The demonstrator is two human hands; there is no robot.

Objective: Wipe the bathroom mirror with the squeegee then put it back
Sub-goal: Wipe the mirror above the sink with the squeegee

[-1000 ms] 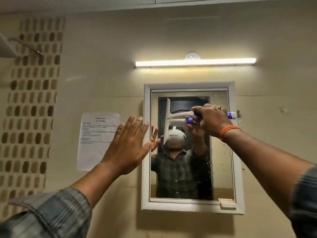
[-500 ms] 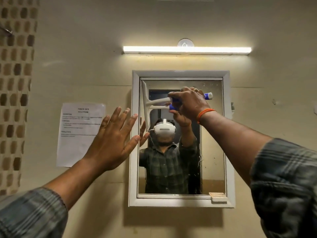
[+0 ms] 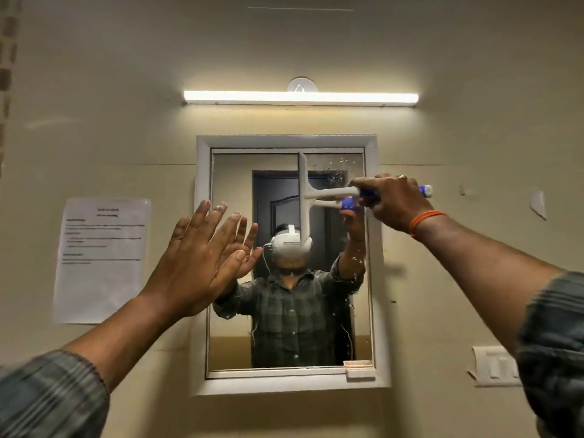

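Right hand (image 3: 393, 202) grips the squeegee (image 3: 308, 197) against the mirror (image 3: 234, 191).
White blade upright, blue handle; left hand (image 3: 197, 263) spread flat.

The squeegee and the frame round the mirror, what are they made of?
The squeegee looks like smooth white plastic with a shiny blue grip, which the right hand holds. The mirror frame looks matte white, painted wood or plastic; hard to tell.
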